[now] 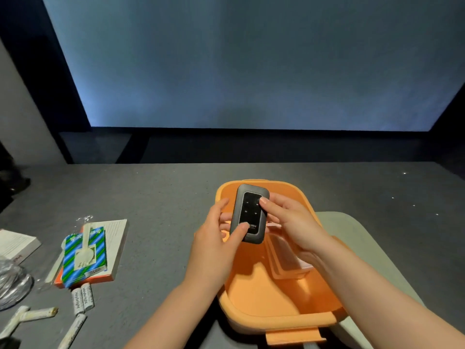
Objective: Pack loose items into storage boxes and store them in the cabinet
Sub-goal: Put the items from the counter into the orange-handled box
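Left hand (216,238): forearm enters from the lower edge, angled up and to the right; palm turned inward, thumb laid across the near end of a small dark device (250,214), fingers curled behind its left side. Right hand (289,220): forearm enters from the lower right corner, angled up and to the left; thumb tip pressed on the device's upper right face, fingers tucked beneath it. Both hands grip the device between them; forearms bare
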`<move>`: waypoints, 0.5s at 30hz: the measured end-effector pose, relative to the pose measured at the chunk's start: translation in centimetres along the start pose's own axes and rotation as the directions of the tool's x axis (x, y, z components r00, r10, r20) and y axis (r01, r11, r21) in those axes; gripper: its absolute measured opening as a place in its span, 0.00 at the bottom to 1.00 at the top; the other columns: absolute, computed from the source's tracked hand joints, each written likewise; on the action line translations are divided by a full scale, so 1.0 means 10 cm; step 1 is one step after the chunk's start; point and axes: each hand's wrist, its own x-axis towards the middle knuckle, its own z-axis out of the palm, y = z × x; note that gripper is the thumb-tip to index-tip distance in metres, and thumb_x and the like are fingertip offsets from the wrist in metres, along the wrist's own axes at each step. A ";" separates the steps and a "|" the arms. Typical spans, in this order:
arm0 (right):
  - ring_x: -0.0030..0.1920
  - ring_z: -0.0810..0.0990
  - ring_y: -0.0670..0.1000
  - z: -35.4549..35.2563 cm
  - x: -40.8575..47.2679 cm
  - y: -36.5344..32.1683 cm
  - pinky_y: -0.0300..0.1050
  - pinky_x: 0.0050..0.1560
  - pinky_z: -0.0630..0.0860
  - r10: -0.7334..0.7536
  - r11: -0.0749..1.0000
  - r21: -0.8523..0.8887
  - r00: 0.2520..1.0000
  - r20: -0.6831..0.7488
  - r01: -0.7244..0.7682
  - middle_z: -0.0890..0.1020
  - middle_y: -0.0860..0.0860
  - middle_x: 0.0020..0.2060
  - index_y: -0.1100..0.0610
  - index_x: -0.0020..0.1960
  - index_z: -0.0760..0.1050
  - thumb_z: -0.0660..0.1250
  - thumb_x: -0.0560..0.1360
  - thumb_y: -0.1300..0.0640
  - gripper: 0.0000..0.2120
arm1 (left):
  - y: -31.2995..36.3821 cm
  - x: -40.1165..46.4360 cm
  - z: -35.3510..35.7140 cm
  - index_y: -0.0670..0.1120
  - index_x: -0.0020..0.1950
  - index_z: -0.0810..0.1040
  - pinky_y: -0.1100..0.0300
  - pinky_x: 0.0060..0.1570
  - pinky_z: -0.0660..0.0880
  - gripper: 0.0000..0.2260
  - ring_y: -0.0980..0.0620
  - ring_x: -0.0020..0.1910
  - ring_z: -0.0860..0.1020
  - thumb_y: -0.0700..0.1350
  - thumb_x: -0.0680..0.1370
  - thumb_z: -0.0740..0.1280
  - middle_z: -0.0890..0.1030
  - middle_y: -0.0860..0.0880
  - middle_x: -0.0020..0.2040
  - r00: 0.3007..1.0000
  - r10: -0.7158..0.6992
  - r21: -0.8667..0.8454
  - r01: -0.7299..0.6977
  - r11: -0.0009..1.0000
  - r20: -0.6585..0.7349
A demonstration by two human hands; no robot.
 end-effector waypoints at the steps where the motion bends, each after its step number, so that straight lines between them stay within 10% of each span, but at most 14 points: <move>1: 0.48 0.84 0.51 -0.02 0.00 0.01 0.43 0.41 0.80 0.014 1.000 -0.007 1.000 -0.015 -0.014 0.85 0.54 0.47 0.57 0.61 0.76 0.64 0.80 0.54 0.13 | -0.02 0.01 0.00 0.55 0.68 0.70 0.64 0.45 0.76 0.23 0.61 0.42 0.79 0.49 0.74 0.70 0.81 0.58 0.48 1.000 -0.022 -0.024 0.022 0.999 0.007; 11: 0.48 0.82 0.43 0.16 0.16 0.18 0.37 0.43 0.78 -0.061 0.957 -0.289 0.969 -0.241 -0.011 0.81 0.44 0.50 0.48 0.60 0.70 0.79 0.61 0.43 0.32 | -0.05 0.01 0.09 0.66 0.51 0.74 0.66 0.46 0.75 0.19 0.63 0.45 0.78 0.49 0.68 0.76 0.79 0.66 0.45 0.998 0.040 0.038 -0.039 0.999 -0.044; 15: 0.48 0.77 0.39 -0.01 0.40 0.23 0.30 0.41 0.71 -0.163 0.872 -0.487 0.968 -0.192 0.051 0.78 0.40 0.50 0.48 0.61 0.71 0.80 0.63 0.49 0.30 | -0.24 -0.10 0.03 0.63 0.67 0.66 0.62 0.73 0.43 0.27 0.64 0.74 0.52 0.62 0.70 0.69 0.61 0.66 0.70 0.993 0.112 0.302 -0.092 0.949 -0.049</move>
